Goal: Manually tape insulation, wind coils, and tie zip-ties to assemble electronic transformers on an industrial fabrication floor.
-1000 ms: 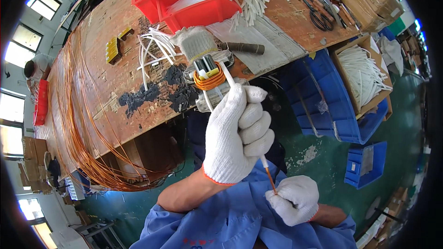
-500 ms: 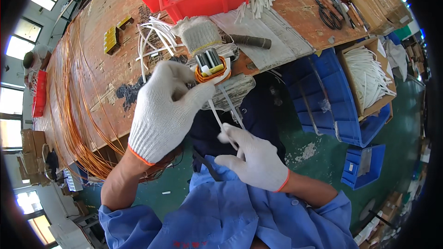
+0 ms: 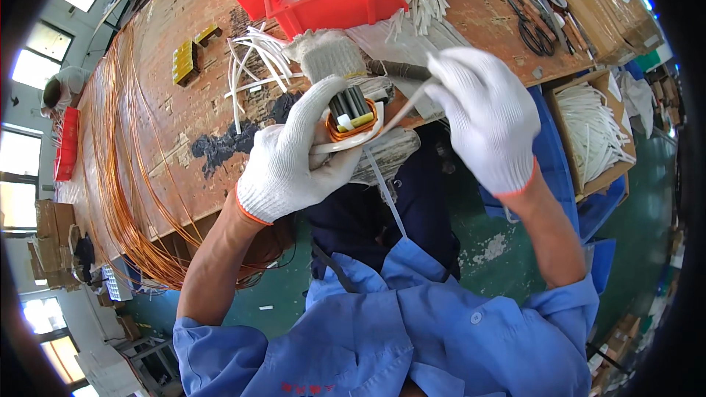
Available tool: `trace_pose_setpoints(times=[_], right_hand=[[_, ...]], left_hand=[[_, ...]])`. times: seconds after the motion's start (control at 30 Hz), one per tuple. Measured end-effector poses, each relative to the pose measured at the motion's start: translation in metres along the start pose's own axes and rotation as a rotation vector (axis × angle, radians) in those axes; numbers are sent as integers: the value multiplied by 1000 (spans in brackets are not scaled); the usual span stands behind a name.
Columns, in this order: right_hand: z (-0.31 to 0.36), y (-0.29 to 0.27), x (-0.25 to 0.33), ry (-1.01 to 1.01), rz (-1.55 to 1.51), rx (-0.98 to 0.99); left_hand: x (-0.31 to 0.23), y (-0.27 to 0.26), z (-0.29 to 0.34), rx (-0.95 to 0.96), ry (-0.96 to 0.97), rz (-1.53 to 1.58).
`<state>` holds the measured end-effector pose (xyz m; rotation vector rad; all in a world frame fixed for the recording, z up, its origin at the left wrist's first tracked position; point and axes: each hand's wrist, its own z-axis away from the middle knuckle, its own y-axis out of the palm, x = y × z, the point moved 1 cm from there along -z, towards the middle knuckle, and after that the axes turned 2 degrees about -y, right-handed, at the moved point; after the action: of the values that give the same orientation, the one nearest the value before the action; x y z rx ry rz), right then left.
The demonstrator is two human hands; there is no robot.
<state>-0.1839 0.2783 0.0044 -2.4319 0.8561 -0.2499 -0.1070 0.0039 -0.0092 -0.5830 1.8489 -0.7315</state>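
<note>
My left hand [image 3: 287, 158], in a white knitted glove, grips a small copper-wire coil [image 3: 342, 132] between thumb and fingers at the table's near edge. Grey metal bars [image 3: 350, 103] stand inside the coil, with a yellow piece along their lower side. A white sleeve [image 3: 403, 112] wraps around the coil's near side and stretches right and up to my gloved right hand [image 3: 489, 114]. That hand is closed on the sleeve's free end, its fingertips slightly blurred. From the coil a translucent flat strip [image 3: 387, 192], like a cable tie, dangles toward my lap.
Red bins [image 3: 338, 7] with white ties stand at the back, beside loose white tubes [image 3: 265, 59]. Copper wire loops [image 3: 118, 176] hang over the left. Scissors [image 3: 535, 35] and other tools lie far right, near a box of white tubes [image 3: 592, 129]. Another person [image 3: 66, 92] sits far left.
My right hand has swung from low over my lap up and right, drawing the white sleeve with it. My left hand has shifted its grip beside the coil, which is turned slightly.
</note>
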Motion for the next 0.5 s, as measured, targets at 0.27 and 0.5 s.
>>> trace_pose_setpoints(times=[0.27, 0.5], right_hand=[[42, -10, 66, -98, -444, 423], [-4, -18, 78, 778, -1120, 551]], left_hand=[[1, 0, -2, 6, 46, 24], [6, -1, -4, -36, 131, 86]])
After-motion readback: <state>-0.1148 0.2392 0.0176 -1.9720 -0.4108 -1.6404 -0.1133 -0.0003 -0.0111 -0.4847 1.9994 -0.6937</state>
